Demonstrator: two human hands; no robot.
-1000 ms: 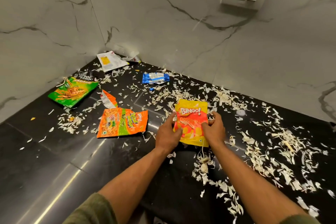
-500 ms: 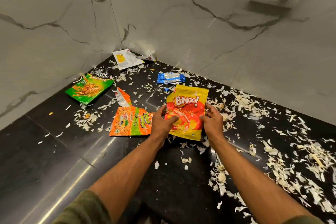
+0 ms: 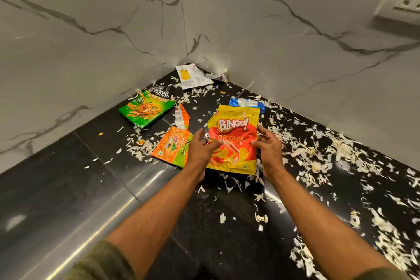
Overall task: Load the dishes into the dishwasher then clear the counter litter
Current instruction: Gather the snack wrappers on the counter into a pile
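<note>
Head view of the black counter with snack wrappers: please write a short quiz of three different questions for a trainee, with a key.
1. True or false: both hands hold the yellow and red Bingo chips packet.
2. Which wrapper lies closest to the wall corner: A the green noodle-snack packet, B the white paper sachet, C the orange and green flat packet?
3. What is scattered over the black stone counter?

Key: 1 true, left hand and right hand. 2 B. 3 pale shredded scraps.

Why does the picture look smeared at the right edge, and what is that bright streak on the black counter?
Head view: the white scraps and wall socket smear from motion blur near the edges; the Bingo packet stays sharp; the streak is light glaring off the glossy counter; wall lines bow from the wide lens.
</note>
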